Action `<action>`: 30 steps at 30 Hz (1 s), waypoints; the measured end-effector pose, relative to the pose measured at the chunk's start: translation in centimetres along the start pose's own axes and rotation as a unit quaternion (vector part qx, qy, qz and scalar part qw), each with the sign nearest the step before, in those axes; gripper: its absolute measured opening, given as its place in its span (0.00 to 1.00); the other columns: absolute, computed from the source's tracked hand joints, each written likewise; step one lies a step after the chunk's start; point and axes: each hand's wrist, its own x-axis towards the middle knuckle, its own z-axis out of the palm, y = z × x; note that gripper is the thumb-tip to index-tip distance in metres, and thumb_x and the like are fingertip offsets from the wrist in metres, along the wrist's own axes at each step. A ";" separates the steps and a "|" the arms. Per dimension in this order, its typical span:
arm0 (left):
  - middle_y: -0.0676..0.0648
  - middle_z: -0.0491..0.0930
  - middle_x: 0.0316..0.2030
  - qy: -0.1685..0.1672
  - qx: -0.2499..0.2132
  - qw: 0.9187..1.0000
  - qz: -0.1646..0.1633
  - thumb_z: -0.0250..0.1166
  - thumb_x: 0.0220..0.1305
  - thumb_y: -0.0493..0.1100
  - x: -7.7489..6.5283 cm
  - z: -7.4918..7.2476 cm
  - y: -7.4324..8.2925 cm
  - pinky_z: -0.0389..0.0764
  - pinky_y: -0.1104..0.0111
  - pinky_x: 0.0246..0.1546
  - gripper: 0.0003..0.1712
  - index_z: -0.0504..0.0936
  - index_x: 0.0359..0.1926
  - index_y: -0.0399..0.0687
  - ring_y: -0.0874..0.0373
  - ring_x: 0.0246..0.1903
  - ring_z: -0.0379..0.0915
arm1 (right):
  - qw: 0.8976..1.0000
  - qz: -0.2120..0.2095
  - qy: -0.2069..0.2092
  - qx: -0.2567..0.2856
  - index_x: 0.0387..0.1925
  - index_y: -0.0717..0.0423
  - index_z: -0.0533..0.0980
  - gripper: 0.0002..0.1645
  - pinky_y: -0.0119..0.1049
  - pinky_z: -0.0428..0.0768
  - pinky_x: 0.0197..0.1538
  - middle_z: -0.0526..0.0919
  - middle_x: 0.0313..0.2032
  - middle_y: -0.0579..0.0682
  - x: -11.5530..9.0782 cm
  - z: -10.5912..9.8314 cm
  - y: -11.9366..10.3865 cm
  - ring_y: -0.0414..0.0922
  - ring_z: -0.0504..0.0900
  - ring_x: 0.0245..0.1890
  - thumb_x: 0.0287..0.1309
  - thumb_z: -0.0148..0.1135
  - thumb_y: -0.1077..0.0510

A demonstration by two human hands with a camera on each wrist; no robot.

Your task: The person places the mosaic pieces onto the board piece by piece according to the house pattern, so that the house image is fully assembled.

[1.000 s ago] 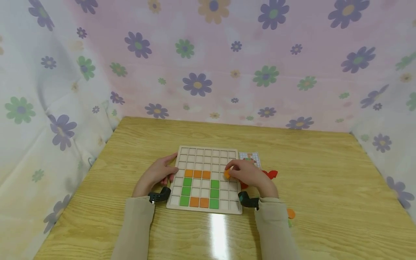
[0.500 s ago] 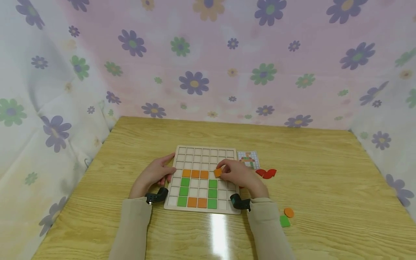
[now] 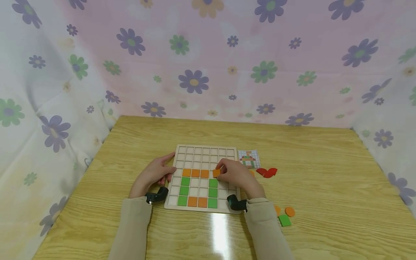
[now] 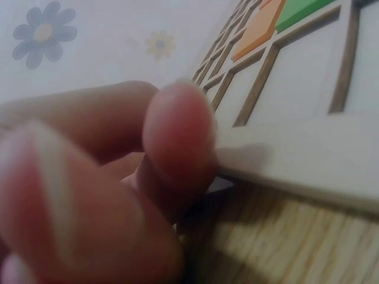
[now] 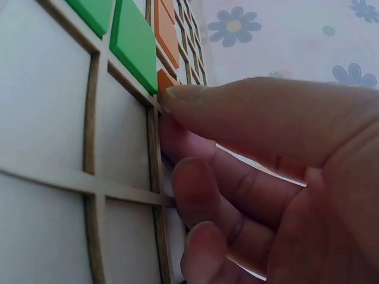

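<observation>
A wooden grid board lies on the table, bearing green and orange square tiles in some cells. My right hand pinches an orange square tile between thumb and index finger, over the cell behind the right-hand column of green tiles. Seen from the right wrist, this orange tile sits at the thumb tip beside a green tile, mostly hidden by the thumb. My left hand rests at the board's left edge, thumb and index finger spread against it. From the left wrist, a fingertip touches the frame.
A printed pattern card lies beside the board's upper right. Red curved pieces lie below the card. Near my right sleeve are an orange round piece and a green square tile. A flowered curtain stands behind the table.
My right hand has carried the orange tile leftward across the board to the cell behind the right green column. My left hand stays at the board's edge.
</observation>
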 end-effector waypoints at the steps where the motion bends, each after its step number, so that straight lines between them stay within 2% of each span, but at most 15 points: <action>1: 0.40 0.73 0.14 0.000 -0.002 1.000 -0.002 0.59 0.60 0.44 0.0 0.0 0.0 0.65 0.69 0.09 0.36 0.54 0.66 0.66 0.58 0.06 0.58 | 1.000 -0.001 0.000 -0.002 0.38 0.49 0.75 0.13 0.35 0.71 0.34 0.74 0.28 0.42 0.0 0.0 -0.1 0.41 0.71 0.28 0.48 0.65 0.56; 11: 0.40 0.72 0.14 -0.006 -0.014 1.000 0.004 0.58 0.60 0.43 -0.3 -0.1 -0.2 0.64 0.70 0.08 0.36 0.53 0.66 0.65 0.59 0.06 0.58 | 1.000 -0.005 -0.007 -0.030 0.38 0.47 0.75 0.13 0.34 0.69 0.31 0.73 0.26 0.41 0.1 0.4 -0.5 0.41 0.70 0.26 0.48 0.64 0.54; 17: 0.40 0.72 0.14 -0.005 -0.010 1.000 0.008 0.58 0.60 0.43 -0.3 -0.1 -0.1 0.64 0.69 0.09 0.36 0.53 0.67 0.65 0.59 0.06 0.58 | 0.999 0.000 -0.003 -0.044 0.39 0.46 0.75 0.13 0.34 0.69 0.30 0.73 0.26 0.41 0.1 0.5 -0.7 0.41 0.70 0.25 0.49 0.64 0.53; 23: 0.40 0.73 0.14 0.000 0.005 1.000 0.008 0.58 0.60 0.43 -0.3 0.0 0.0 0.65 0.69 0.08 0.37 0.53 0.67 0.64 0.58 0.06 0.58 | 0.999 -0.011 0.000 -0.051 0.40 0.45 0.76 0.14 0.34 0.69 0.29 0.73 0.26 0.41 -0.1 0.5 -0.8 0.41 0.70 0.25 0.48 0.64 0.53; 30: 0.40 0.73 0.14 -0.004 0.002 1.000 0.013 0.59 0.60 0.44 0.0 0.0 0.0 0.64 0.69 0.08 0.37 0.53 0.66 0.65 0.58 0.06 0.59 | 0.998 -0.021 -0.005 -0.053 0.42 0.44 0.76 0.15 0.34 0.69 0.30 0.74 0.26 0.40 -0.1 0.4 -0.5 0.41 0.70 0.25 0.50 0.64 0.54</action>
